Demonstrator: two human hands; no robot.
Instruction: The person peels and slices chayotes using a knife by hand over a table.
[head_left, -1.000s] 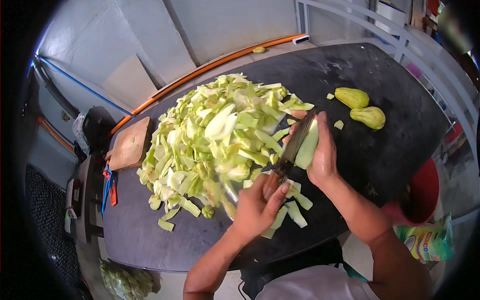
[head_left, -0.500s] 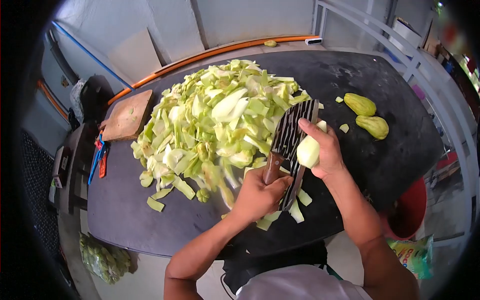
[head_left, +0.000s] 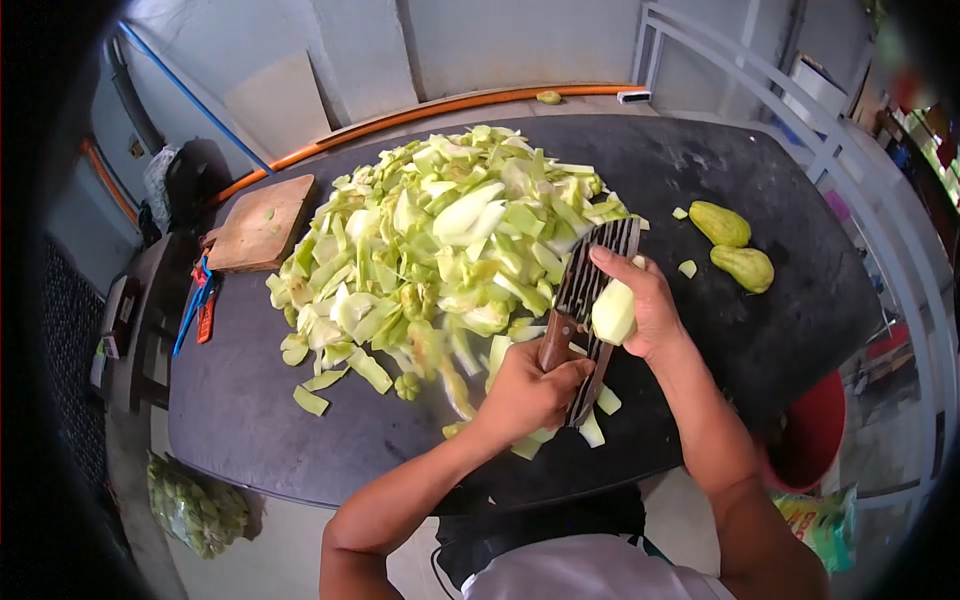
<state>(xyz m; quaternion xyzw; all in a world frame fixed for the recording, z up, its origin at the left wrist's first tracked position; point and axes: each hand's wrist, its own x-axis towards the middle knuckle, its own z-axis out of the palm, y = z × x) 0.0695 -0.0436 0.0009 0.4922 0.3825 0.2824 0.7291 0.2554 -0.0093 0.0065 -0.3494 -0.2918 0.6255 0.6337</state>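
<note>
My left hand (head_left: pixel 540 392) is closed around the brown wooden handle of a broad cleaver (head_left: pixel 588 268), its blade marked with black and light stripes. My right hand (head_left: pixel 650 305) grips a pale, peeled chayote (head_left: pixel 613 312) close against the blade's right side, its thumb lying near the upper part of the blade. Whether the edge touches the chayote cannot be made out. Behind and left of both hands rises a large heap of pale green chayote slices and peelings (head_left: pixel 430 225). A few loose strips (head_left: pixel 592 430) lie under the cleaver.
Two whole chayotes (head_left: pixel 742 268) lie at the right of the dark table (head_left: pixel 260 420), beside small scraps. A wooden board (head_left: pixel 262 225) and a blue-and-red tool (head_left: pixel 203 305) are at the left edge. A red bin (head_left: pixel 815 430) stands below right; a bag of greens (head_left: pixel 200 510) sits on the floor.
The view has shifted slightly, so the scene sits a little lower. Both hands keep their holds on the cleaver and chayote, with the blade turned only a little.
</note>
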